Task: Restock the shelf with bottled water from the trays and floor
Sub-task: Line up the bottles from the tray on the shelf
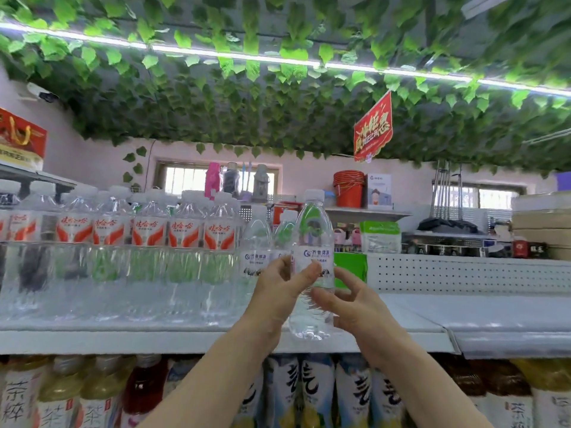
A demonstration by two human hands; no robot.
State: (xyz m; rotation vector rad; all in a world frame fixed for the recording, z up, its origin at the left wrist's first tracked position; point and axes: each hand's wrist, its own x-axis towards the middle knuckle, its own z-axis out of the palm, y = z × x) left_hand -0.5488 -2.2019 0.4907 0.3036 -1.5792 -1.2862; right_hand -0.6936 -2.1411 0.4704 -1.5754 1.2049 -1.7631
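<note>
I hold a clear water bottle (314,239) with a white cap and a white-blue label upright at the front edge of the white top shelf (417,322). My left hand (282,291) grips its middle, thumb across the front and fingers at its left side. My right hand (352,304) is at the bottle's right, fingers spread and loosely bent, and only its thumb tip touches the front. Two bottles of the same brand (258,242) stand just behind and to the left. Whether the held bottle's base rests on the shelf I cannot tell.
Rows of red-labelled water bottles (148,233) fill the shelf's left part. A perforated white back panel (463,273) stands behind the bare right part. Tea and juice bottles (318,393) line the shelf below. Green leaves hang overhead.
</note>
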